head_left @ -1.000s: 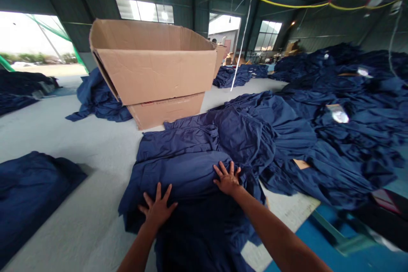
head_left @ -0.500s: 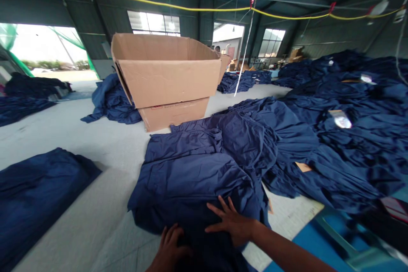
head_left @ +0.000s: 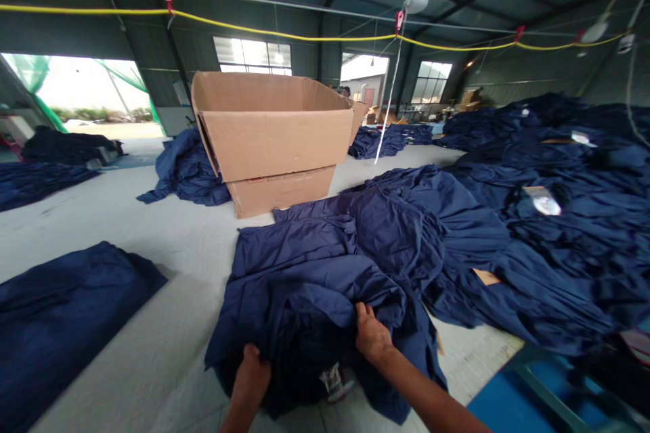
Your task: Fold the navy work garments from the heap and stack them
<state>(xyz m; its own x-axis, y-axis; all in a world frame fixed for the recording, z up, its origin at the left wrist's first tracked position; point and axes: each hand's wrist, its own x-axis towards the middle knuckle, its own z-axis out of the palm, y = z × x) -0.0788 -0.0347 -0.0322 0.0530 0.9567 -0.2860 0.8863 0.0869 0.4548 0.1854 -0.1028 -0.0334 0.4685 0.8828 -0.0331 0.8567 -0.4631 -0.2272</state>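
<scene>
A navy blue garment (head_left: 299, 284) lies on the pale work table (head_left: 187, 298), its near edge lifted and bunched. At its near left side, my left hand (head_left: 251, 375) is closed on the cloth. My right hand (head_left: 373, 335) grips a raised fold farther right, its fingertips curled into the fabric. Between my hands, a small packet or label with dark print (head_left: 334, 381) shows at the near edge; I cannot make out which. Whether the garment is a jacket or trousers is hidden by the folds.
An open cardboard box (head_left: 279, 145) stands beyond the garment. More navy cloth (head_left: 508, 216) is heaped along the right, and a folded navy piece (head_left: 71, 318) lies at left. A white cord (head_left: 388, 108) hangs past the box. A blue surface (head_left: 508, 392) is at lower right.
My hands were lying spread on the cloth; now both are closed on it. The near edge has been lifted, uncovering the small printed item. The view has tilted slightly upward.
</scene>
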